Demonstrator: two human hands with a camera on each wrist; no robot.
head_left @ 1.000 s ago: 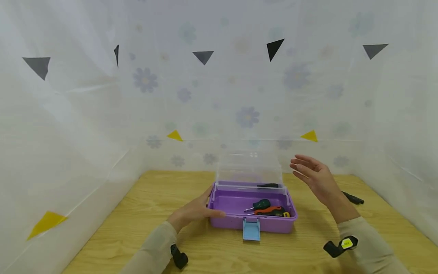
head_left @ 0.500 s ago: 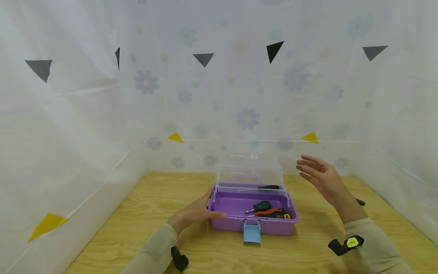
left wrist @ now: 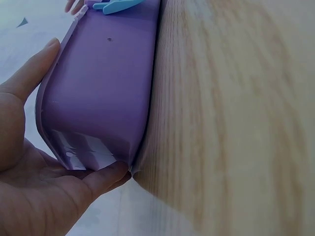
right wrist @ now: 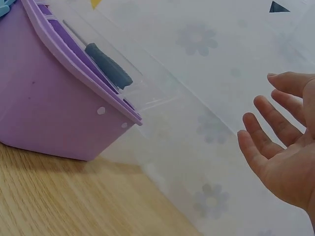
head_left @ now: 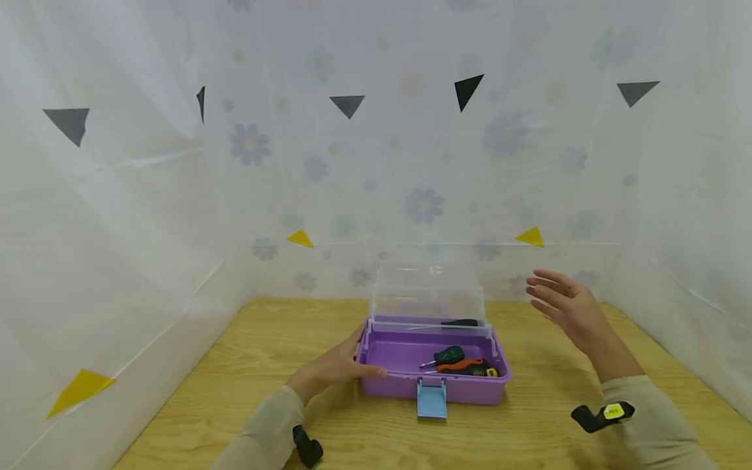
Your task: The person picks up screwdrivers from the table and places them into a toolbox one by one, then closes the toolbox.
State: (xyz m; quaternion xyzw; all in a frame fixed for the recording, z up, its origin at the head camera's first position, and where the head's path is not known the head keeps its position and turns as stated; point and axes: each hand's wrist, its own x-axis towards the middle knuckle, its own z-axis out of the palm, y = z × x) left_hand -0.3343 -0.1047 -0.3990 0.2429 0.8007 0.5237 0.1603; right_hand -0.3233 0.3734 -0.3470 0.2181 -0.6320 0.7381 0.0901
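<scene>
A purple toolbox (head_left: 393, 386) sits on the table with its clear lid (head_left: 425, 290) tipped back and its pale blue latch (head_left: 431, 399) hanging down in front. My left hand (head_left: 331, 367) grips the box's left end, thumb over the front rim and fingers against the end wall. Inside lie a green-handled screwdriver (head_left: 450, 355), an orange-handled one (head_left: 464, 363) and a black handle with a yellow end (head_left: 492, 373). Along the back, a dark-handled screwdriver (right wrist: 109, 66) lies by the lid. My right hand (head_left: 571, 313) is raised right of the box, holding nothing, fingers spread and slightly bent.
The wooden table (head_left: 247, 365) runs back to a translucent flowered sheet (head_left: 352, 170), with similar sheeting at both sides. Black and yellow triangles are stuck on it. A black camera mount sits on each sleeve.
My right hand has moved to the right, away from the toolbox. A black item on the table is now hidden behind that arm. My left hand keeps its grip.
</scene>
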